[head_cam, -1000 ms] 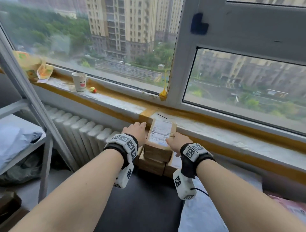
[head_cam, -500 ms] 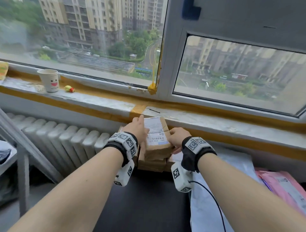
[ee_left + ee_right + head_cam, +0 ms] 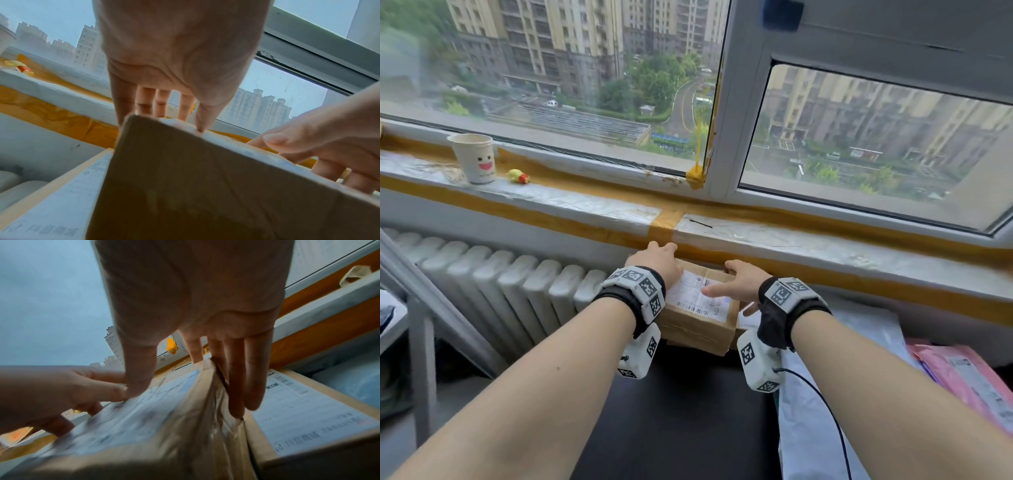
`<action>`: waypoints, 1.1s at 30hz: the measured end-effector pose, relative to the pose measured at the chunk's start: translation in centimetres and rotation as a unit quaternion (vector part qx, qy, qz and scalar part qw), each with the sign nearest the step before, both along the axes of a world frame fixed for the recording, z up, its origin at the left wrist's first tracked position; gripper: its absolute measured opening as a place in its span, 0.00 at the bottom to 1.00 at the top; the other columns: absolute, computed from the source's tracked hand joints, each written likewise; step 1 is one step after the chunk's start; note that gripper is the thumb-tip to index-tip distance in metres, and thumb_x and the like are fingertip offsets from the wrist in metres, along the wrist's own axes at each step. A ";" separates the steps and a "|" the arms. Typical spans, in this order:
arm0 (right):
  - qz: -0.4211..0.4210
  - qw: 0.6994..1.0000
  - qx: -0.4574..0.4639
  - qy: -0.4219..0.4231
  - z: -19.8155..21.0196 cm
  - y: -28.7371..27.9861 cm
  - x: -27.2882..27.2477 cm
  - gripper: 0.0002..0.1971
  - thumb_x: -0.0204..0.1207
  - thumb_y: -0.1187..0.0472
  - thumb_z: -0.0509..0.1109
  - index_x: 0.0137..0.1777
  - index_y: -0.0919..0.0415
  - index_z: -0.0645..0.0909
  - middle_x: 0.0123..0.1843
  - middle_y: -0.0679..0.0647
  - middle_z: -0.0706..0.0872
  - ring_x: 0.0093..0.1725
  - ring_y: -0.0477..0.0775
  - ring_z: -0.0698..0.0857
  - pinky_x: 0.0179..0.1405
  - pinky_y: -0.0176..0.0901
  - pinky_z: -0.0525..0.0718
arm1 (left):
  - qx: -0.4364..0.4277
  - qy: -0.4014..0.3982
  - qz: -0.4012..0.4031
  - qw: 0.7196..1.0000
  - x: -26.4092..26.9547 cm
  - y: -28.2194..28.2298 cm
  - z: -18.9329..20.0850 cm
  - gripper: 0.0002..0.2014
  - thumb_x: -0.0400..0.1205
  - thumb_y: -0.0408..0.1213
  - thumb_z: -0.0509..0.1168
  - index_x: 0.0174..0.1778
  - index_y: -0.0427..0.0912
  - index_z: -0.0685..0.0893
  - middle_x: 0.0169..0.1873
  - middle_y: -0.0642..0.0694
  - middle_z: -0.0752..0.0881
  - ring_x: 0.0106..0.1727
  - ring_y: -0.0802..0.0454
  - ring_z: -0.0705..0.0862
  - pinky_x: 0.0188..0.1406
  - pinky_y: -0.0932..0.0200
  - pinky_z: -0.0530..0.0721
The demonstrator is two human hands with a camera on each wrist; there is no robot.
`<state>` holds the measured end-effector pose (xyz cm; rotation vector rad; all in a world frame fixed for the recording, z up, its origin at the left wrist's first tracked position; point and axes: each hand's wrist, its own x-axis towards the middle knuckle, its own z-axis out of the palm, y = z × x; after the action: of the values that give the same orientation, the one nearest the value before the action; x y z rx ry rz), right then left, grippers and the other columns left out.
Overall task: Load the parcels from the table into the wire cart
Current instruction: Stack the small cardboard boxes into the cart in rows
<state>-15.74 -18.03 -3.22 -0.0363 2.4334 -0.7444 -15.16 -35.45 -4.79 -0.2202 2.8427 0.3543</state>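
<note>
Under the windowsill (image 3: 825,245), at 12 o'clock on the dark surface (image 3: 681,411), a brown cardboard parcel (image 3: 702,322) w/ a white label sits on top of other boxes. Both hands grasp it: left hand (image 3: 657,260) has its thumb on the top edge and fingers (image 3: 144,104) going down the far side, tips hidden behind the box; right hand (image 3: 743,281) has its thumb across the label and fingers (image 3: 236,378) down the box's right side. Lower boxes mostly covered; the right wrist view shows one beside it w/ a barcode label (image 3: 304,410), print too blurry to read. At 4 o'clock lie a white mailer (image 3: 822,411) and a pink mailer (image 3: 969,383), the pink one cut off by the frame. At 10 o'clock on the sill: paper cup (image 3: 474,157) w/ smiley, small yellow toy (image 3: 518,176) just beside. Grey rack (image 3: 417,308) at 9 o'clock, only partly in frame.
</note>
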 end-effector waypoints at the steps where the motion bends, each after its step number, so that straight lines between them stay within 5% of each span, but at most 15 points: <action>1: 0.018 1.000 -0.001 -0.014 -0.1 0.1 0.0 0.53 0.68 0.46 0.78 0.85 0.51 0.47 0.83 0.54 0.60 0.58 0.56 0.82 0.48 0.45 0.87 | -0.007 -0.005 -0.002 1.000 -0.2 0.0 0.0 0.21 0.87 0.47 0.49 0.77 0.52 0.67 0.71 0.42 0.69 0.65 0.40 0.78 0.62 0.45 0.78; 4: 0.084 0.996 0.038 -0.015 -0.1 0.1 0.1 0.63 0.62 0.49 0.83 0.84 0.44 0.38 0.85 0.53 0.55 0.75 0.59 0.72 0.65 0.56 0.82 | -0.014 -0.019 0.001 1.000 -0.6 -0.1 -0.1 0.17 0.87 0.44 0.49 0.70 0.51 0.72 0.68 0.43 0.71 0.63 0.41 0.79 0.62 0.45 0.78; 8: 0.114 0.993 0.035 -0.011 0.2 0.3 -0.2 0.63 0.62 0.58 0.83 0.83 0.40 0.37 0.84 0.55 0.57 0.70 0.59 0.74 0.61 0.56 0.85 | -0.024 -0.013 0.013 1.000 -0.8 0.1 -0.1 0.17 0.87 0.41 0.49 0.70 0.48 0.72 0.67 0.42 0.73 0.62 0.40 0.79 0.62 0.44 0.78; 13: 0.136 0.985 0.109 0.013 0.0 0.8 -0.3 0.65 0.58 0.55 0.85 0.83 0.40 0.37 0.82 0.59 0.58 0.76 0.64 0.69 0.69 0.63 0.77 | -0.024 -0.001 0.023 0.999 -0.4 0.4 -0.1 0.17 0.87 0.39 0.49 0.71 0.44 0.72 0.67 0.41 0.73 0.63 0.40 0.79 0.61 0.46 0.78; 16: 0.052 0.994 0.068 0.074 0.3 0.9 -0.2 0.57 0.65 0.63 0.80 0.85 0.47 0.42 0.79 0.59 0.68 0.69 0.62 0.77 0.61 0.52 0.82 | -0.010 0.010 0.021 1.000 -0.2 0.0 -0.2 0.17 0.87 0.38 0.48 0.68 0.41 0.74 0.63 0.41 0.76 0.61 0.41 0.79 0.58 0.46 0.80; 19: -0.020 0.989 0.097 0.107 0.6 1.4 -0.2 0.40 0.75 0.59 0.72 0.83 0.56 0.54 0.68 0.59 0.80 0.59 0.59 0.85 0.51 0.48 0.85 | 0.004 -0.007 0.026 1.000 -0.1 -0.2 0.2 0.16 0.86 0.44 0.51 0.58 0.40 0.80 0.46 0.45 0.83 0.46 0.46 0.83 0.43 0.54 0.79; 23: -0.058 0.990 0.111 0.068 0.1 1.8 -0.3 0.18 0.82 0.56 0.60 0.66 0.67 0.77 0.55 0.59 0.86 0.54 0.60 0.89 0.47 0.47 0.85 | 0.048 -0.023 0.021 0.998 -0.1 0.1 0.1 0.19 0.85 0.51 0.56 0.51 0.38 0.82 0.39 0.46 0.83 0.41 0.48 0.81 0.39 0.57 0.77; 26: -0.068 0.994 0.076 0.038 -0.8 1.6 0.0 0.23 0.85 0.51 0.54 0.62 0.69 0.80 0.53 0.60 0.88 0.50 0.62 0.89 0.44 0.47 0.86 | 0.098 -0.030 0.026 0.994 0.1 0.8 -0.4 0.19 0.85 0.52 0.58 0.56 0.38 0.80 0.40 0.46 0.82 0.37 0.50 0.80 0.34 0.58 0.80; 30: -0.100 0.995 0.030 -0.003 -1.7 0.8 0.5 0.25 0.86 0.47 0.52 0.68 0.67 0.76 0.48 0.59 0.86 0.31 0.55 0.85 0.29 0.40 0.81 | 0.173 -0.071 0.040 0.982 0.2 1.6 -1.6 0.27 0.85 0.55 0.56 0.67 0.34 0.77 0.54 0.39 0.84 0.54 0.43 0.84 0.55 0.49 0.86; 33: -0.129 0.991 -0.027 -0.010 -2.5 0.6 0.8 0.26 0.86 0.46 0.52 0.70 0.66 0.75 0.51 0.59 0.85 0.36 0.57 0.86 0.36 0.46 0.85 | 0.229 -0.078 0.066 0.968 0.1 1.8 -2.6 0.30 0.84 0.58 0.56 0.69 0.35 0.76 0.60 0.38 0.84 0.58 0.41 0.84 0.58 0.46 0.85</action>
<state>-14.97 -17.45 -5.72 0.2690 2.4241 -0.9197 -15.03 -33.62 -7.37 -0.3237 2.5102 0.9590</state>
